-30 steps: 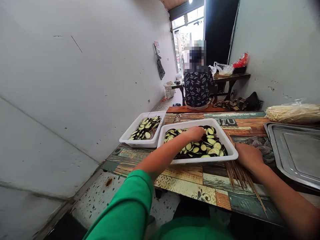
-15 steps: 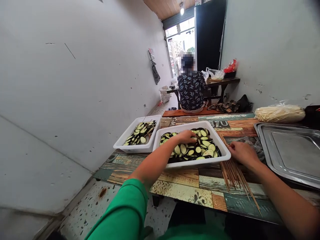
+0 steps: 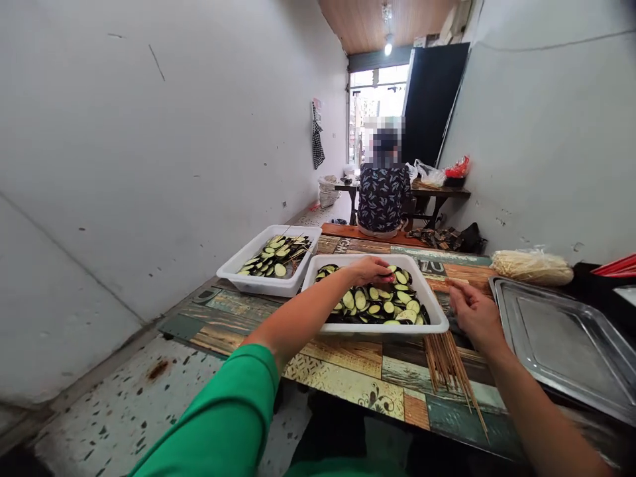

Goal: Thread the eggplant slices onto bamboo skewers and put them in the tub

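Observation:
A white plastic tub (image 3: 437,322) full of sliced eggplant (image 3: 360,299) with dark skin stands before me. My left hand (image 3: 370,270) reaches over it, fingers closed on an eggplant slice just above the pile; the slice is mostly hidden by the fingers. Right of the tub, my right hand (image 3: 474,311) is raised with thumb and forefinger pinched on what looks like a thin bamboo skewer, little of which shows. Beneath and left of that hand lies a bunch of bamboo skewers (image 3: 450,364), fanned toward the table's front edge. A second white tub (image 3: 268,285) holds skewered eggplant slices (image 3: 271,255).
Metal trays (image 3: 561,344) lie on the right of the patchwork-patterned table (image 3: 342,377). Behind them sits a bag of pale, thin strands (image 3: 531,265). A wall (image 3: 149,165) runs along the left. Farther off, a person (image 3: 382,199) sits facing away at another table.
My right hand has lifted off the skewer bunch, its fingertips now apart from the tub's rim. My left hand has risen slightly from the eggplant slices. The camera view has tilted and shifted.

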`<action>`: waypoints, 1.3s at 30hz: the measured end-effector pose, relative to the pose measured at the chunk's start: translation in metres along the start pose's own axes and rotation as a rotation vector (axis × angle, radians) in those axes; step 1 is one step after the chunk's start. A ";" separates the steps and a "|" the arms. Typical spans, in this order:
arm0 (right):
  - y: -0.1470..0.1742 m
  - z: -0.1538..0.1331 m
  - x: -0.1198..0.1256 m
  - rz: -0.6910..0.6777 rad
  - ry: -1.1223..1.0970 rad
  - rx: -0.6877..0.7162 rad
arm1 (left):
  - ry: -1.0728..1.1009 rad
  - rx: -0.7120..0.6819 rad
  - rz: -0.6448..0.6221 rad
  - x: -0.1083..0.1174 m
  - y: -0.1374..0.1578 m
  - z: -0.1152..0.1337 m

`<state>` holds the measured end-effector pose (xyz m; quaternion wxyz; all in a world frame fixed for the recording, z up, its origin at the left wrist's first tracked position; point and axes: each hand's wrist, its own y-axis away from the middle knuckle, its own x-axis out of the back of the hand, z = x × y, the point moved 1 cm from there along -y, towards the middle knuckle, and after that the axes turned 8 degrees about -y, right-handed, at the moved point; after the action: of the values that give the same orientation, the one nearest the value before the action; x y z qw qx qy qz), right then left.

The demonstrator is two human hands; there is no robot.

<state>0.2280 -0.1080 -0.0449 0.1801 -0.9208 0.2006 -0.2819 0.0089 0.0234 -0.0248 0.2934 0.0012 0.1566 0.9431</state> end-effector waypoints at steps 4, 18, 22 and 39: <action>0.012 -0.047 -0.021 -0.296 -0.037 0.014 | 0.182 -0.022 0.089 0.003 0.000 0.009; 0.016 -0.048 -0.039 -0.175 -0.079 0.031 | 0.474 -0.065 0.308 0.014 -0.004 0.019; 0.014 -0.048 -0.041 -0.193 -0.055 0.025 | 0.512 -0.079 0.301 0.011 -0.004 0.019; 0.014 -0.046 -0.040 -0.204 -0.069 0.041 | 0.498 -0.083 0.248 0.010 -0.002 0.021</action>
<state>0.1668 -0.1114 -0.0337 0.1761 -0.9417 0.0939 -0.2710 0.0037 0.0363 -0.0067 0.1283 -0.2233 0.1838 0.9486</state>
